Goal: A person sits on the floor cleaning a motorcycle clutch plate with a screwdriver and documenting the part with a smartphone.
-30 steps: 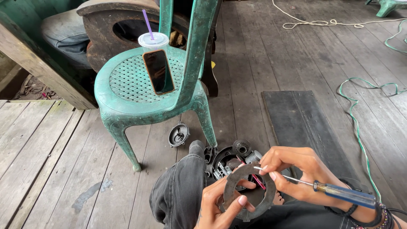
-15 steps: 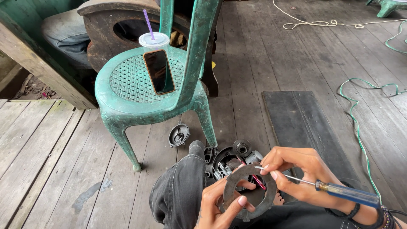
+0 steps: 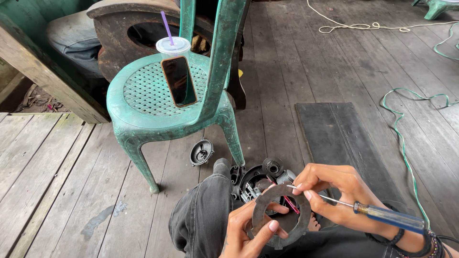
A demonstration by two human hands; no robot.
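Grey ring (image 3: 282, 215) pinched in left hand (image 3: 248, 234); right hand (image 3: 334, 193) grips screwdriver (image 3: 377, 213) against it.

Worn wood, scuffed plastic, dull metal

The floor (image 3: 62, 157) is rough, weathered grey planks. The chair (image 3: 158, 95) is green plastic, scuffed and mottled, its seat a moulded lattice. On it, the phone (image 3: 179, 81) shows glossy dark glass; the cup (image 3: 173, 48) is clear plastic with a purple straw. The ring (image 3: 279, 215) in the left hand (image 3: 246, 234) looks matt dark grey. The screwdriver (image 3: 382, 216) in the right hand (image 3: 334, 191) has a bright metal shaft and glossy blue plastic handle. The mat (image 3: 339, 138) is matt black; the trouser leg (image 3: 201, 215) is dark grey cloth.
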